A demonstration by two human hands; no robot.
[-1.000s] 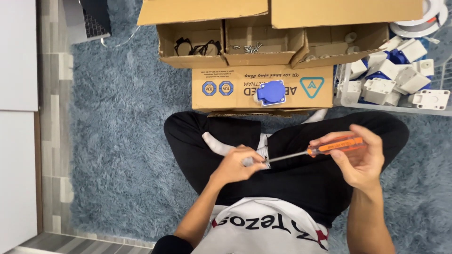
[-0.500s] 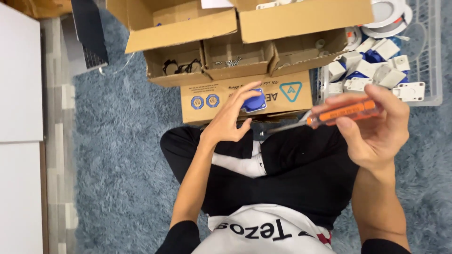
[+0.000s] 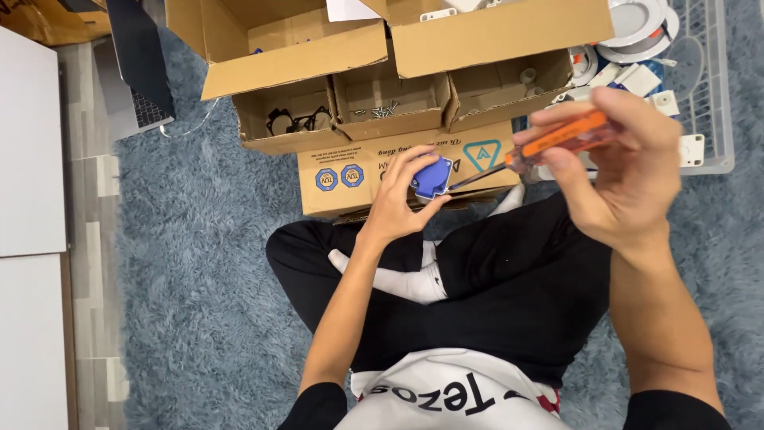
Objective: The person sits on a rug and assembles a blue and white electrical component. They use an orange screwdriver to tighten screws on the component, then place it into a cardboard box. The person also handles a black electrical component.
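Observation:
My left hand (image 3: 402, 199) grips a small blue plastic part (image 3: 433, 177) that rests on top of a flat cardboard box (image 3: 350, 171) in front of my crossed legs. An orange-handled screwdriver (image 3: 557, 139) is held in my right hand (image 3: 617, 159), fingers wrapped around the handle. Its metal shaft points left and its tip touches the blue part's right side. Both forearms reach out over my black trousers.
Open cardboard boxes (image 3: 382, 95) stand beyond the flat box; their compartments hold black rings (image 3: 298, 121) and loose screws (image 3: 382, 107). A white wire basket (image 3: 700, 87) with white and blue parts sits at the right. A laptop (image 3: 139, 72) lies at the left on the blue shaggy rug (image 3: 191, 263).
My left hand reached forward from my lap to the blue part on the box and took hold of it. My right hand carried the screwdriver up and forward until its tip met the part.

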